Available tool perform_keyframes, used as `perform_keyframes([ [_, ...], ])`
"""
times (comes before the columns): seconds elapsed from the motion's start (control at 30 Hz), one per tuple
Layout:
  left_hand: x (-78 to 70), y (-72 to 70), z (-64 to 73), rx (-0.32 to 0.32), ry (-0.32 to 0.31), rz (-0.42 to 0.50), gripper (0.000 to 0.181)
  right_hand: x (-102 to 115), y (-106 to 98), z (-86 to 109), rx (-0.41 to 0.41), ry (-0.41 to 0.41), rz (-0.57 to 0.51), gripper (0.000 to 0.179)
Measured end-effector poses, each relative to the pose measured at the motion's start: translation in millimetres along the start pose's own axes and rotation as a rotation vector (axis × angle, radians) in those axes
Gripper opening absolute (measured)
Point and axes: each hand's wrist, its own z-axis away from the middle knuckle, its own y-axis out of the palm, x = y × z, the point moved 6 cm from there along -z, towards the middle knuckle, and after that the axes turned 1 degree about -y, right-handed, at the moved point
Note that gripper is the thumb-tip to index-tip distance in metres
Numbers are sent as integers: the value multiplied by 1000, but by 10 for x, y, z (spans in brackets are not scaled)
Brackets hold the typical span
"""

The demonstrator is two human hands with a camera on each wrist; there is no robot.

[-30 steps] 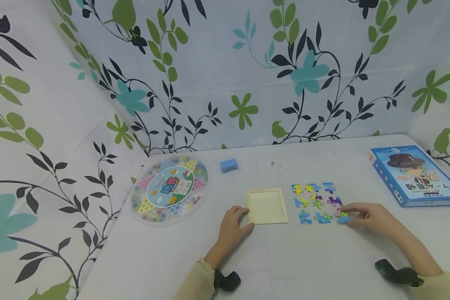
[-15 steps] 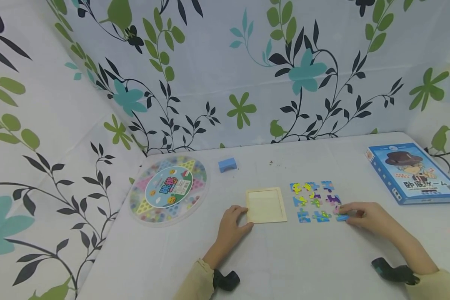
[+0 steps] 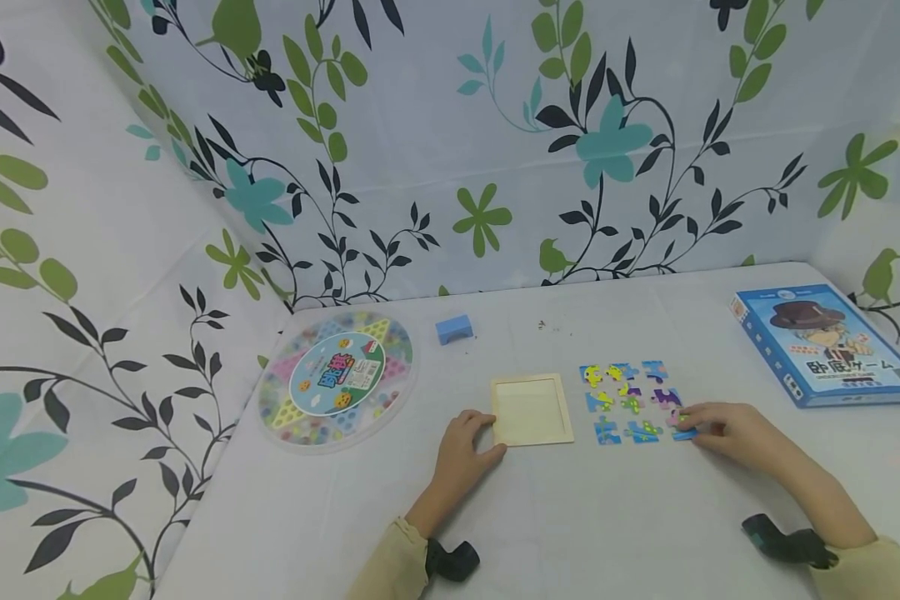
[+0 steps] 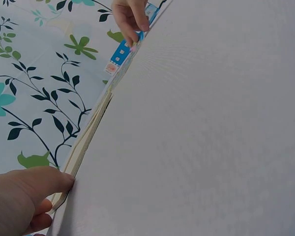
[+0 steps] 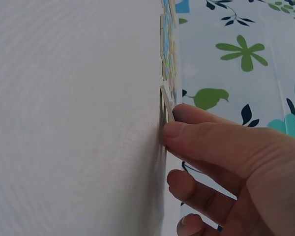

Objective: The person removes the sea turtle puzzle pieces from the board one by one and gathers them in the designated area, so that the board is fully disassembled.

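A square wooden puzzle tray (image 3: 567,408) lies flat on the white table. My left hand (image 3: 463,454) holds it at its left side, thumb near the front corner; in the left wrist view the thumb (image 4: 51,181) presses on the tray's side edge. Right of the tray, several blue jigsaw pieces (image 3: 642,432) with yellow, green and purple prints lie in loose rows. At their front right corner my right hand (image 3: 735,433) pinches one jigsaw piece (image 3: 685,435) between thumb and fingers. The right wrist view shows that piece (image 5: 167,101) tilted, its far edge low near the table.
A round transparent game board (image 3: 337,375) with coloured marbles lies to the left. Behind the tray sits a small blue block (image 3: 454,329), with dark specks (image 3: 542,325) to its right. A blue game box (image 3: 832,346) lies at the right. Patterned cloth (image 3: 420,167) hangs behind the table.
The piece at the front right corner, flat a second ago, has been tipped up in my right fingers. My left hand stays on the tray. The head view has shifted slightly.
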Motion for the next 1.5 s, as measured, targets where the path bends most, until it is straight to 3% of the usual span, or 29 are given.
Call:
perform_keyframes([
  [0.47, 30, 4, 16, -6, 6, -4, 35, -27, 29, 5, 40, 75, 31, 24],
  [1.0, 16, -9, 13, 8, -8, -8, 35, -30, 33, 0, 34, 80, 71, 24],
  [1.5, 18, -23, 34, 13, -16, -14, 35, 21, 22, -11, -24, -21, 42, 15],
])
